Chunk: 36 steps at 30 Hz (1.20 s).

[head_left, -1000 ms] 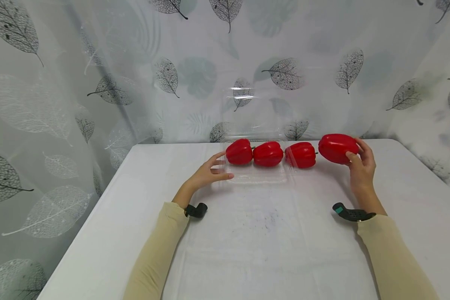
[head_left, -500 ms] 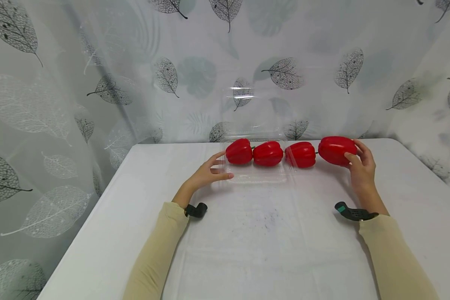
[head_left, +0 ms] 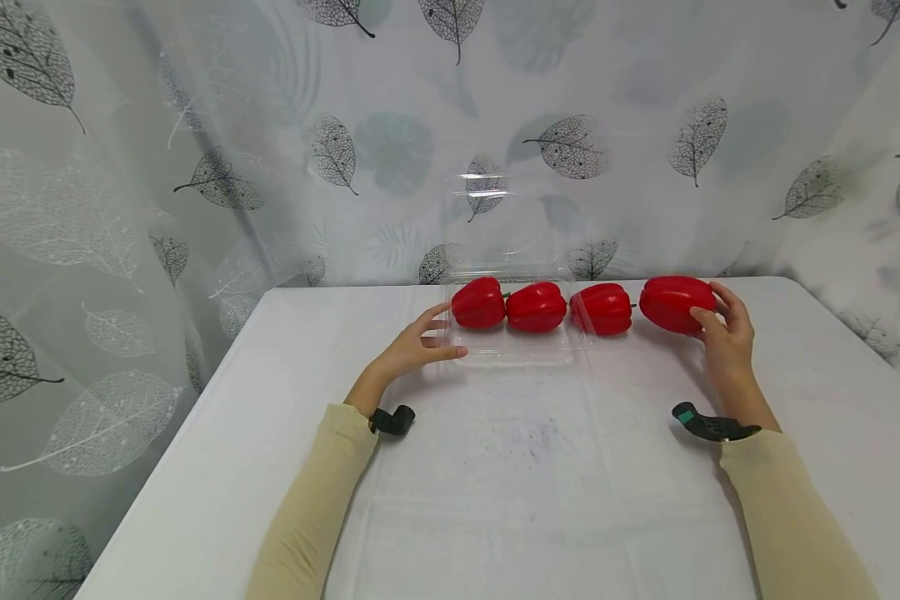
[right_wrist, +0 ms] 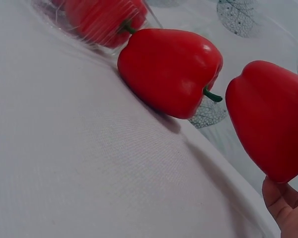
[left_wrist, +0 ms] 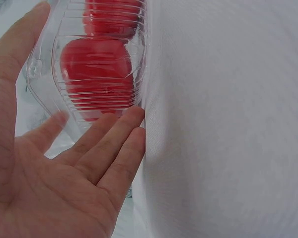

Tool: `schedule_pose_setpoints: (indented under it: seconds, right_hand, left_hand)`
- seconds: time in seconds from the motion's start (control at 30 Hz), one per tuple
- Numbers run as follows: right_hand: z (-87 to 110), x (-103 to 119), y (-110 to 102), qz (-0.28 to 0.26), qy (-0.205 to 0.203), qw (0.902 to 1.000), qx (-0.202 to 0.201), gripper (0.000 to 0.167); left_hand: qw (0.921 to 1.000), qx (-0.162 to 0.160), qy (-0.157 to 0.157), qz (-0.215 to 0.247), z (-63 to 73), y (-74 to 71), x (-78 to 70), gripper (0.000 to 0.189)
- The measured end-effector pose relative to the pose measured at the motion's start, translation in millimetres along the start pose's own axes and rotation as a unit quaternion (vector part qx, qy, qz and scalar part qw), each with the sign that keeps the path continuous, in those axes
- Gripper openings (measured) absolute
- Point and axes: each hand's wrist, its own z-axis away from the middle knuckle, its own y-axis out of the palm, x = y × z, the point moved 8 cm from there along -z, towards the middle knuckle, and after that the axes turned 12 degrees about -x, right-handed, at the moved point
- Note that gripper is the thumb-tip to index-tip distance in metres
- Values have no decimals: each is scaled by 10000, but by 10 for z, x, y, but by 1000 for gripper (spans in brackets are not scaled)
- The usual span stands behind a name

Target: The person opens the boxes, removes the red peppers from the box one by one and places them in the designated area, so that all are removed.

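My right hand [head_left: 727,350] grips a red bell pepper [head_left: 673,305] from its right side, thumb at the front. In the right wrist view, that bell pepper [right_wrist: 273,119] hangs over the table's far edge. Just left of it a second bell pepper [head_left: 603,310] lies on its side, green stem toward the held one. Two more bell peppers, a left one [head_left: 478,303] and a right one [head_left: 536,308], lie in a clear plastic clamshell box [head_left: 510,358]. My left hand [head_left: 412,346] spreads its fingers at the box's left end. Its fingertips [left_wrist: 136,116] are right at the ribbed wall.
The box's clear lid [head_left: 506,217] stands up at the back, against a leaf-patterned curtain [head_left: 390,75]. A white cloth covers the table [head_left: 495,483], whose far edge [head_left: 360,287] runs just behind the box. Both wrists wear dark cameras.
My right hand has lowered its bell pepper slightly and shifted a touch to the right. The left hand, the box and the other bell peppers stay where they were.
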Motion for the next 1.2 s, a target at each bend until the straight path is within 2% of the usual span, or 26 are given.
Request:
schedule_pose_setpoints:
  seconds: [0.4,0.97,1.2]
  right_hand:
    - [6,-59,-8,365,209,9991,86,61]
    - [46,-114,9,1094,200,9933,301,64]
    - [73,-85,49,2171,-368,9742,492,62]
  left_hand:
    - [10000,-32,-48,-30,-3,-3,8,89]
    - [10000,-19,-62,-38,-1,-4,12,90]
    - [10000,3,-72,-41,7,-5,5,90]
